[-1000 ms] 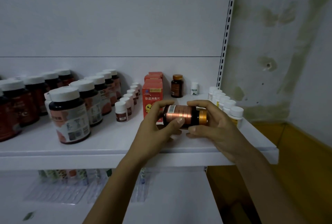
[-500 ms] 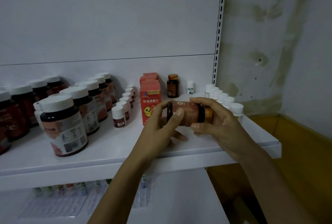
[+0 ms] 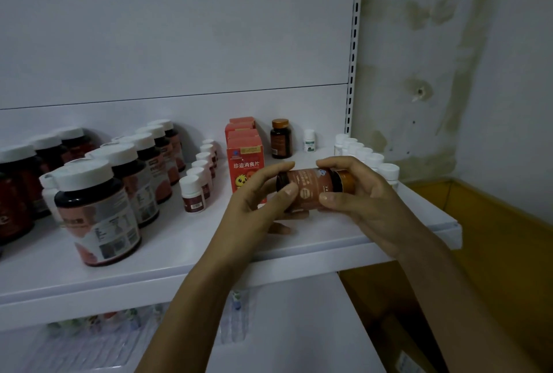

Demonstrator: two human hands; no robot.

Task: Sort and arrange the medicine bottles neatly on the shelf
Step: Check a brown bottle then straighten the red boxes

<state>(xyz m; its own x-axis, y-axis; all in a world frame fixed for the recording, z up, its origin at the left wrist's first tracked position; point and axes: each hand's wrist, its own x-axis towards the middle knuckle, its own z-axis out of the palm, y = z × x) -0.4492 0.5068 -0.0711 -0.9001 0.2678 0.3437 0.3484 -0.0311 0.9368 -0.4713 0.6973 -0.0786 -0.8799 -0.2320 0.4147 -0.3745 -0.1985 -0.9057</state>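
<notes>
**Two-handed grip on a bottle above the shelf.** Both hands hold one brown medicine bottle on its side, just above the front part of the white shelf.

- **Left hand:** The left hand curls round the base end. Its thumb presses the label from the near side and its forefinger arches over the top.
- **Right hand:** The right hand curls round the cap end, with its thumb on the label and its fingers wrapped over the neck. The gold cap shows between them, pointing right.
- **Contact with the shelf:** Whether the lower fingers touch the shelf cannot be told.

**Surroundings, placed from the fingers.**

- Directly behind the left fingers stands a file of red boxes, the nearest partly hidden by them.
- Beyond both sets of fingertips, at the back panel, a second brown bottle stands upright, with a small white bottle near it.
- Behind the right fingers a row of white bottles runs along the shelf's right edge.
- Left of the left hand stand small white-capped bottles, and farther left are large dark bottles in files.
- Below the wrists, clear packs lie on a lower shelf.
</notes>
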